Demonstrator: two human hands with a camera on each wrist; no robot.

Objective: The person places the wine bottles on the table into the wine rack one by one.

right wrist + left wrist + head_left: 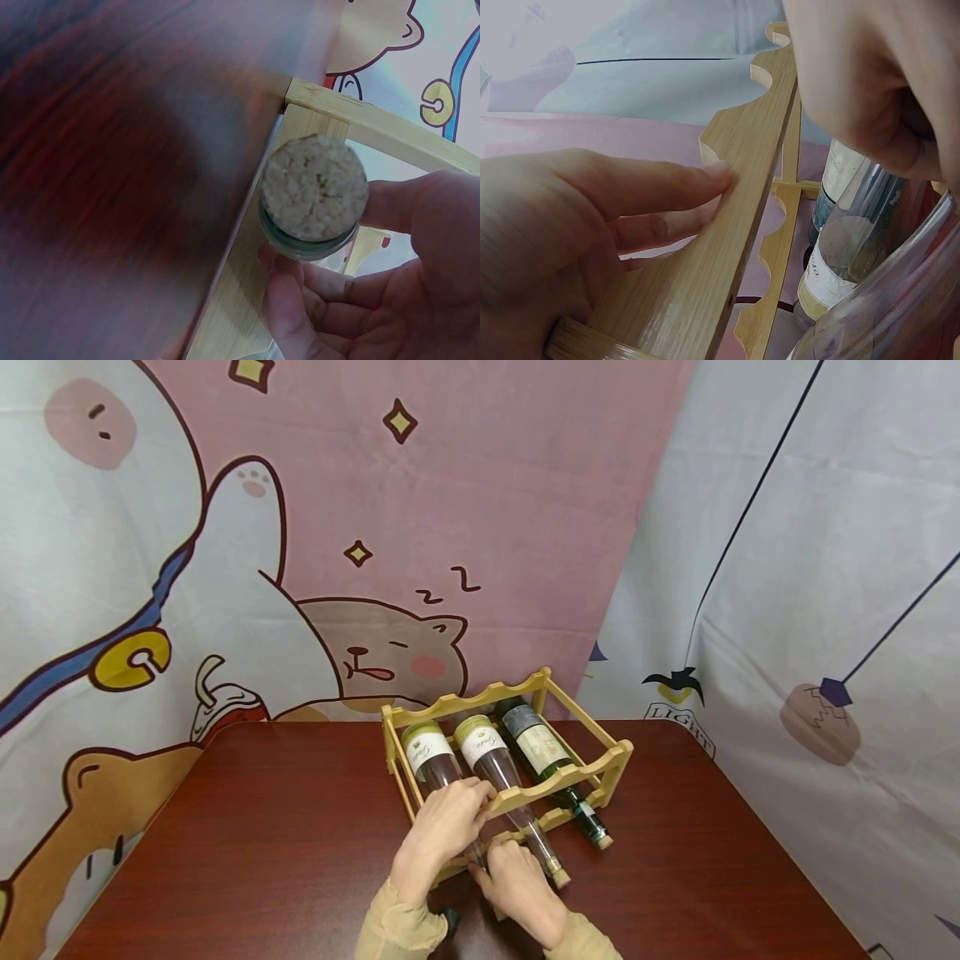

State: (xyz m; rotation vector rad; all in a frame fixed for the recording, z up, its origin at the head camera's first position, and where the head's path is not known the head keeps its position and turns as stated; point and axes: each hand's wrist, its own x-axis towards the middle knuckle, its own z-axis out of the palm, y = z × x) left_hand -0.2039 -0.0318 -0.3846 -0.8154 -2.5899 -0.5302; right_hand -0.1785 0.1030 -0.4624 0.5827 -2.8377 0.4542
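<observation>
A wooden wine rack (615,760) stands on the table with wine bottles lying in it, necks toward me. My left hand (450,818) grips the rack's front upper rail (727,142), fingers over its face. Lower down, my right hand (517,877) holds the neck of the leftmost bottle (429,747); in the right wrist view its cork (315,187) faces the camera, with fingers (292,315) round the neck. A similar clear bottle (491,760) with a white label lies in the middle. The dark green bottle (540,743) occupies the right side.
The dark red-brown table (285,827) extends to both sides of the rack. Behind it hangs a cartoon-printed cloth (525,527), and another light cloth (825,568) hangs at the right. Two corked necks stick out past the rack's front on the right.
</observation>
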